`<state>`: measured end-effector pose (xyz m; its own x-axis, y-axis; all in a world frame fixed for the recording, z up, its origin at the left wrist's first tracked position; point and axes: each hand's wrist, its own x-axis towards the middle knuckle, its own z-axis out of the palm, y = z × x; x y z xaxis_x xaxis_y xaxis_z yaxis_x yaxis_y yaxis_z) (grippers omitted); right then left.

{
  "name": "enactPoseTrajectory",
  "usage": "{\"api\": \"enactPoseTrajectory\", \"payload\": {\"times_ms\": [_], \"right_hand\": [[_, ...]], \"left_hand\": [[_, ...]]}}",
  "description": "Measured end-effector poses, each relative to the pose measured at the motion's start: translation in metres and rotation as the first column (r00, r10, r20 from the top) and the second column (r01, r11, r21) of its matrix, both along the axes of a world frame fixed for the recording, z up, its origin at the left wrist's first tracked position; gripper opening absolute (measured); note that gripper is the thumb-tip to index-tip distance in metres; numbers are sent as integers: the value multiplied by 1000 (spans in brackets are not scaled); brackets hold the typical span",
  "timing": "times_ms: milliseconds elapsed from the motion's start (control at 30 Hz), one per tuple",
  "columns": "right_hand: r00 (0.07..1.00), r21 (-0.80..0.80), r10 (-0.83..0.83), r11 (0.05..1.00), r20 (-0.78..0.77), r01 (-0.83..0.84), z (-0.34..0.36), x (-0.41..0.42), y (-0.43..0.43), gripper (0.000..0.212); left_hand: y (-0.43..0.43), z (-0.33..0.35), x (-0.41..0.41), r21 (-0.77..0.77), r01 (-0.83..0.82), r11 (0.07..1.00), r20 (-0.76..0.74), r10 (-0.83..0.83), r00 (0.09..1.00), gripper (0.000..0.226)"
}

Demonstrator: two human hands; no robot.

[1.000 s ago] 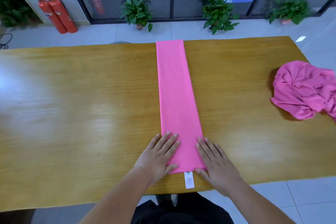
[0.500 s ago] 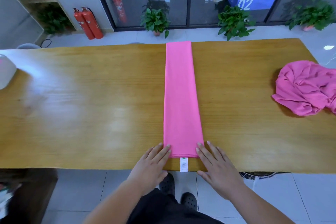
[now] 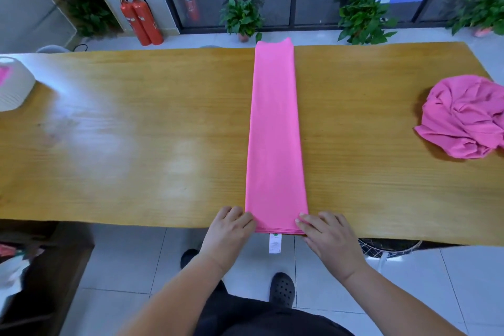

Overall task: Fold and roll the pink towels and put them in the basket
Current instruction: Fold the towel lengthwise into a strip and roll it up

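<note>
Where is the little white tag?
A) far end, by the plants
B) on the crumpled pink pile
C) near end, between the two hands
C: the small white tag hangs at the near end of the long folded pink towel, between the left hand and the right hand.

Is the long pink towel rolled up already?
No, the long pink towel lies flat in a folded strip across the table.
</note>
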<state>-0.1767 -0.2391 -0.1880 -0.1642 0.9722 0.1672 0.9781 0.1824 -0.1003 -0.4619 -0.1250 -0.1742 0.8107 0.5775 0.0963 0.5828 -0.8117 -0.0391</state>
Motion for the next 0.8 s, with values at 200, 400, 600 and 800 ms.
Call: {"api": "enactPoseTrajectory", "payload": {"times_ms": [200, 400, 600, 800], "right_hand": [[990, 39, -38, 998, -136, 44, -14, -4, -2, 45], [953, 59, -109, 990, -281, 130, -8, -10, 3, 13], [849, -194, -367, 929, -380, 314, 10, -14, 20, 13], [778, -364, -478, 867, -409, 341, 18, -14, 40, 12]], "left_hand": [[1, -16, -11, -52, -39, 998, 180, 48, 982, 32], [-4, -13, -8, -245, -193, 950, 319, 267, 909, 11], [11, 0, 5, -422, -317, 849, 247, 445, 861, 9], [13, 6, 26, -507, -455, 732, 146, 594, 792, 8]]}}
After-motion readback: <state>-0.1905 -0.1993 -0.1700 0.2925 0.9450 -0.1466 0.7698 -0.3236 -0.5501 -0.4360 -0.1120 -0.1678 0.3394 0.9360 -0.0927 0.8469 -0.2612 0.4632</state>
